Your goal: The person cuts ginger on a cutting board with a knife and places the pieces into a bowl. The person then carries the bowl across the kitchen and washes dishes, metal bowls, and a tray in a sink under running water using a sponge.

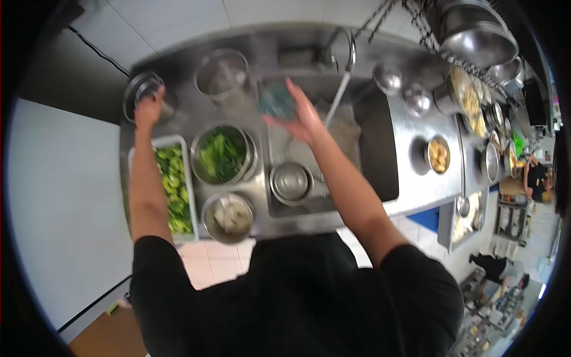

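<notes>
At the counter's far left corner, my left hand [148, 110] has its fingers closed on a metal bowl [146, 88], which sits in or over a wider round metal container [128, 102]. My right hand [302, 118] is above the left side of the sink [380, 160]. A blurred blue-green scouring pad [276, 100] is held between its thumb and fingers. Beside the pad, water appears to run from the faucet [351, 50]. Lower in the sink stand small stacked metal bowls [291, 180].
Left of the sink are a pot of leafy greens [223, 153], a bowl with pale food [229, 217], a round metal pot [221, 74] and a white basket [189, 196] of chopped greens. Ladles [417, 99] and a bowl of yellowish pieces [438, 156] lie right. Two people are farther right.
</notes>
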Tool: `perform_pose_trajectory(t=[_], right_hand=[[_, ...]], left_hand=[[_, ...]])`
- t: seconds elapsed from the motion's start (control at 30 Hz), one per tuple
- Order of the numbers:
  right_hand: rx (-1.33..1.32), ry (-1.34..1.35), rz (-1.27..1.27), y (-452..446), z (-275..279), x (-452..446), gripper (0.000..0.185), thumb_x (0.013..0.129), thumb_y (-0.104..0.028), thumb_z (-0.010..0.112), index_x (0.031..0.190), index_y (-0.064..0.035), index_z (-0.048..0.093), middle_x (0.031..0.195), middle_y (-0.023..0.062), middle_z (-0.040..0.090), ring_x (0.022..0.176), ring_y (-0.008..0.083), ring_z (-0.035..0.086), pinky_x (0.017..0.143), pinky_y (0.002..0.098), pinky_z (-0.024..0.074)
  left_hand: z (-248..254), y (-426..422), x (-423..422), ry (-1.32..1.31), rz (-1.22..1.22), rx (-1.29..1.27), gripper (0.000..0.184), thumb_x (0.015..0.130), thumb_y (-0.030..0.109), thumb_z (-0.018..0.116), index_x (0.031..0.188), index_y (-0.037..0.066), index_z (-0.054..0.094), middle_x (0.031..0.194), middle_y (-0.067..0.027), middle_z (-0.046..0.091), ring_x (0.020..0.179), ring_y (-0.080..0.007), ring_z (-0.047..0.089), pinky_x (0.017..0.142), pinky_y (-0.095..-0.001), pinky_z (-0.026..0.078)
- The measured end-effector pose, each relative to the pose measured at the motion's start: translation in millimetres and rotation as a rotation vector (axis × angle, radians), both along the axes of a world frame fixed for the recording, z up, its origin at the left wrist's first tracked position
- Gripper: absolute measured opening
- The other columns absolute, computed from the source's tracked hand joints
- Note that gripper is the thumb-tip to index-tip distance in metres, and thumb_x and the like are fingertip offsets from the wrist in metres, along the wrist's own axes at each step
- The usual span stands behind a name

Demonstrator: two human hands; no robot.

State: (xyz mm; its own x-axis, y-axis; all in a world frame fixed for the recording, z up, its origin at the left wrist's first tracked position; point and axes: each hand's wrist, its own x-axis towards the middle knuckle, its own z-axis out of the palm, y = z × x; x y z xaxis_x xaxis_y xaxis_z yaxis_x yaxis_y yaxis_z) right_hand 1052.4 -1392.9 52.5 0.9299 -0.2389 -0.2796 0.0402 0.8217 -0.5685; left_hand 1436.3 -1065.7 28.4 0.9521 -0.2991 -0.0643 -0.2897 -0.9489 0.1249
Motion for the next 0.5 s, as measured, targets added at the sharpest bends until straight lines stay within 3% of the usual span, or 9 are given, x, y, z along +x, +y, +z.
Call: perform_pose_trajectory(t=[0.07, 0.13, 0.2, 0.23, 0.27, 0.3, 0.33, 0.4, 0.5], right_hand=[[0.069, -0.005, 0.079, -11.5, -3.3, 36.6, 0.067, 0.101, -0.060, 0.059, 0.143, -0.0083, 0.053, 0.141, 0.0161, 0.058, 0.134, 0.0337, 0.053, 0.104, 0.0614, 0.0498], [-0.469, 0.208, 0.115, -24.7, -39.7, 57.8, 0.076, 0.099, -0.064, 0.059, 0.144, -0.0036, 0.053, 0.139, 0.0215, 0.059, 0.119, 0.0360, 0.064, 0.100, 0.0559, 0.0547], [-1.014, 0.513, 0.538, -47.4, -109.3, 38.7, 0.078, 0.099, -0.066, 0.055, 0.137, 0.0022, 0.058, 0.130, 0.0270, 0.065, 0.096, 0.0393, 0.072, 0.088, 0.0479, 0.0596], [-1.405, 0.740, 0.881, -53.2, -188.1, 27.9, 0.072, 0.100, -0.063, 0.052, 0.130, 0.0010, 0.065, 0.117, 0.0274, 0.071, 0.079, 0.0404, 0.073, 0.080, 0.0473, 0.0594], [-1.417, 0.761, 0.849, -37.5, -256.8, -15.3, 0.072, 0.097, -0.065, 0.056, 0.134, -0.0039, 0.067, 0.142, 0.0187, 0.063, 0.132, 0.0383, 0.060, 0.114, 0.0539, 0.0428], [-1.591, 0.796, 1.247, -27.4, -274.6, -48.9, 0.066, 0.096, -0.060, 0.061, 0.133, -0.0060, 0.068, 0.141, 0.0148, 0.065, 0.130, 0.0376, 0.062, 0.111, 0.0513, 0.0476], [-1.582, 0.862, 1.208, -8.2, -253.7, -85.7, 0.052, 0.099, -0.043, 0.063, 0.137, -0.0084, 0.065, 0.136, 0.0177, 0.067, 0.129, 0.0355, 0.063, 0.103, 0.0515, 0.0538], [-1.748, 0.906, 0.897, 31.2, -308.7, -126.5, 0.046, 0.102, -0.031, 0.056, 0.142, -0.0067, 0.059, 0.121, 0.0247, 0.071, 0.116, 0.0390, 0.070, 0.095, 0.0521, 0.0577], [-1.682, 0.834, 1.018, 77.2, -309.0, -124.3, 0.044, 0.102, -0.018, 0.051, 0.144, -0.0085, 0.057, 0.132, 0.0223, 0.067, 0.129, 0.0334, 0.062, 0.101, 0.0527, 0.0538]], left_hand=[[19.9, -10.5, -33.3, -0.046, -0.173, 0.069, 0.076, 0.092, 0.069, 0.058, 0.134, 0.007, 0.065, 0.130, -0.0274, 0.066, 0.125, -0.0429, 0.061, 0.106, -0.0526, 0.048], [9.2, -4.5, -27.7, -0.208, -0.292, 0.158, 0.067, 0.091, 0.060, 0.067, 0.132, 0.006, 0.066, 0.127, -0.0266, 0.068, 0.123, -0.0424, 0.063, 0.104, -0.0520, 0.050], [7.7, -8.6, -17.9, 0.013, -0.113, 0.211, 0.055, 0.087, 0.042, 0.077, 0.127, 0.005, 0.067, 0.124, -0.0251, 0.069, 0.121, -0.0419, 0.064, 0.102, -0.0515, 0.051], [10.3, -12.5, -18.9, 0.015, -0.109, 0.212, 0.055, 0.087, 0.042, 0.077, 0.127, 0.005, 0.067, 0.124, -0.0251, 0.069, 0.121, -0.0419, 0.064, 0.102, -0.0515, 0.051], [13.7, -14.3, -25.9, -0.005, -0.109, 0.213, 0.053, 0.088, 0.040, 0.078, 0.126, 0.005, 0.067, 0.124, -0.0244, 0.069, 0.121, -0.0419, 0.064, 0.101, -0.0518, 0.051], [14.5, -13.9, -31.7, -0.024, -0.111, 0.216, 0.051, 0.088, 0.038, 0.078, 0.126, 0.005, 0.066, 0.125, -0.0236, 0.069, 0.121, -0.0419, 0.064, 0.100, -0.0520, 0.051], [13.1, -13.1, -33.0, -0.044, -0.126, 0.234, 0.052, 0.089, 0.039, 0.077, 0.126, 0.005, 0.065, 0.123, -0.0227, 0.070, 0.120, -0.0420, 0.064, 0.099, -0.0528, 0.051], [5.8, -10.3, -34.9, -0.056, -0.118, 0.264, 0.053, 0.089, 0.040, 0.076, 0.126, 0.005, 0.065, 0.121, -0.0225, 0.071, 0.118, -0.0422, 0.065, 0.098, -0.0534, 0.052], [-0.1, -8.0, -32.8, -0.088, -0.090, 0.287, 0.053, 0.090, 0.042, 0.076, 0.125, 0.005, 0.064, 0.118, -0.0224, 0.072, 0.116, -0.0427, 0.066, 0.096, -0.0543, 0.052]])
